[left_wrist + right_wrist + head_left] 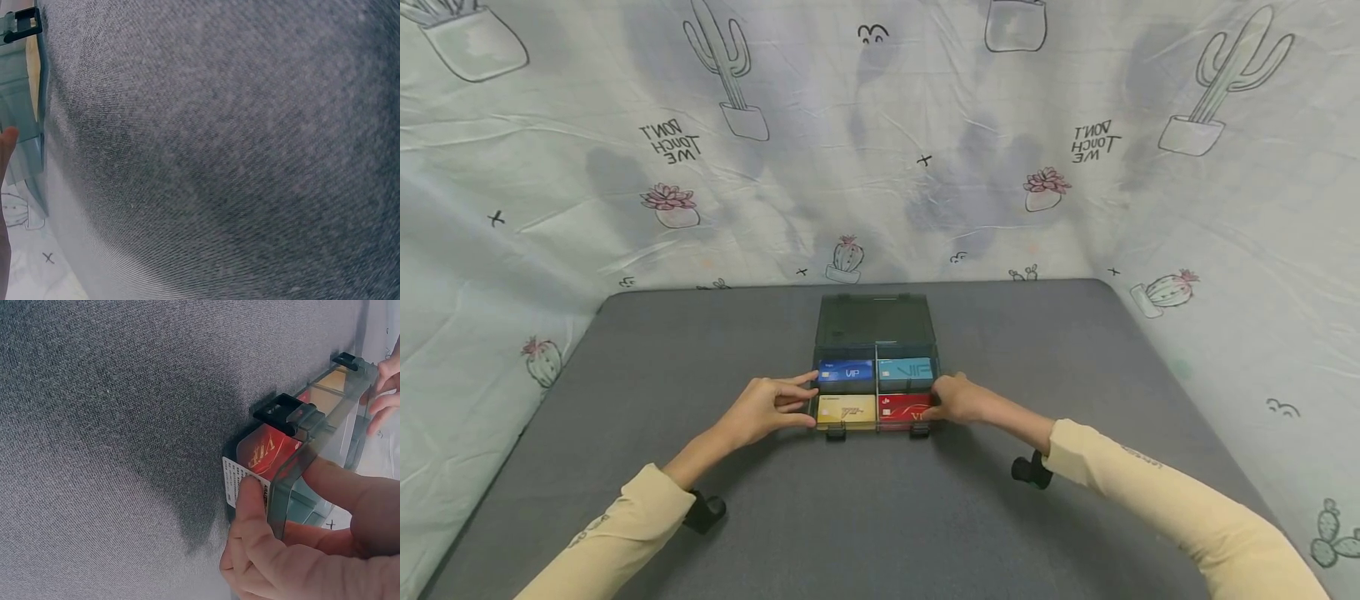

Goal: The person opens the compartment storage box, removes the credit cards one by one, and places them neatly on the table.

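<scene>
A dark translucent card box (pixel 875 323) stands on the table with its lid tipped back. Its compartments hold a blue VIP card (pixel 838 367) and a light-blue one (pixel 904 367) behind, a gold card (pixel 844 410) and a red VIP card (pixel 895 406) in front. My left hand (pixel 763 408) touches the box's left side with fairly straight, spread fingers. At the right side my right hand (pixel 957 398) grips the box wall. In the right wrist view its thumb is inside the wall, and a finger presses the white printed label (pixel 231 481) outside. Only a fingertip (pixel 9 139) shows in the left wrist view.
Black latches (pixel 836 432) project from the box's front edge. Grey cloth (pixel 880 517) covers the table. A white curtain (pixel 820 167) printed with cacti hangs behind and at both sides. Each wrist carries a black camera mount (pixel 1032 470).
</scene>
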The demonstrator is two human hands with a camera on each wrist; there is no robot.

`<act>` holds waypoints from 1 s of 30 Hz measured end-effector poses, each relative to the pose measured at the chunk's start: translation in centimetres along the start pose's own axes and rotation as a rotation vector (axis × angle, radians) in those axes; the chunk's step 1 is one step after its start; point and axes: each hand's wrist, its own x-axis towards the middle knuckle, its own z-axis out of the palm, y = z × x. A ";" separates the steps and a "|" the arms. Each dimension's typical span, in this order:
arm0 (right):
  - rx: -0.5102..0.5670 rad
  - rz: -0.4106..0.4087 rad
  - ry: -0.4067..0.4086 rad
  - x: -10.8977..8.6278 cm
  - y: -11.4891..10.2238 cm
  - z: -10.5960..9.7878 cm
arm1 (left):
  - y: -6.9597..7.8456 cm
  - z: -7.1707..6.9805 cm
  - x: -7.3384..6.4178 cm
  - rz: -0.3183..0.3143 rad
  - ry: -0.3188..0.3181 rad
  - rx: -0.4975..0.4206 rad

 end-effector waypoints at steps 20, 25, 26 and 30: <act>0.174 -0.121 0.216 -1.6 1.5 0.1 | 0.5 -0.2 0.0 -0.009 -0.013 0.007; 0.187 -0.230 0.344 -2.3 1.6 0.8 | 0.7 -0.2 0.0 -0.010 -0.011 0.008; 0.195 -0.255 0.360 -2.2 1.7 0.9 | 0.7 -0.2 0.0 -0.013 -0.011 0.007; 0.268 -0.339 0.393 -1.9 2.3 1.4 | 0.8 -0.2 0.0 -0.020 -0.017 0.009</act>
